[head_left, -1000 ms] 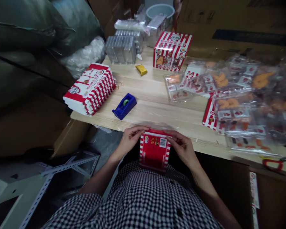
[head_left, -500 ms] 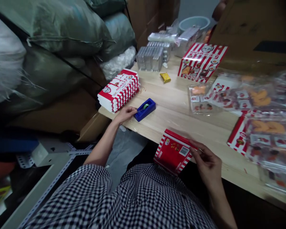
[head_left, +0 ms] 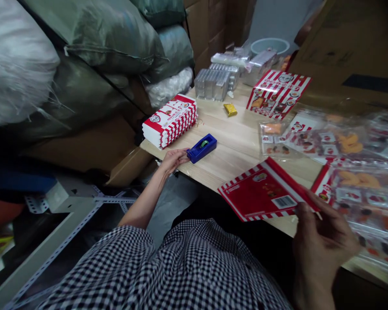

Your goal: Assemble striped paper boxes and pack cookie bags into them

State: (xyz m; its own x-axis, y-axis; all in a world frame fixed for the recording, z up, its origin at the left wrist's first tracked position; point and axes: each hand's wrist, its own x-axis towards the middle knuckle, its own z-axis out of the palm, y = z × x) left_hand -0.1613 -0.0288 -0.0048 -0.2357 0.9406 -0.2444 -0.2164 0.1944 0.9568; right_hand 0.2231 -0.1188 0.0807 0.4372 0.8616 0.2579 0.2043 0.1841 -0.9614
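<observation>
At the near edge of the wooden table (head_left: 233, 140), the left hand (head_left: 175, 159) meets the front end of a blue tape dispenser (head_left: 198, 154), its fingers drawn close together; whether a strip of tape is pinched between them is too small to tell. The right hand (head_left: 326, 241) has its thumb and fingers closed on one corner of a flat-looking red carton (head_left: 261, 193), which it holds tilted over the table's edge, barcode side up, well apart from the dispenser. The step in hand looks to be taking tape while the carton is kept ready. The next move seems to call for a firm pull against the cutting edge without dragging the dispenser along, and a steady grip on the carton's corner. A stack of striped cartons (head_left: 171, 120) stands just beyond the left hand; clear bags (head_left: 362, 193) lie to the right.
</observation>
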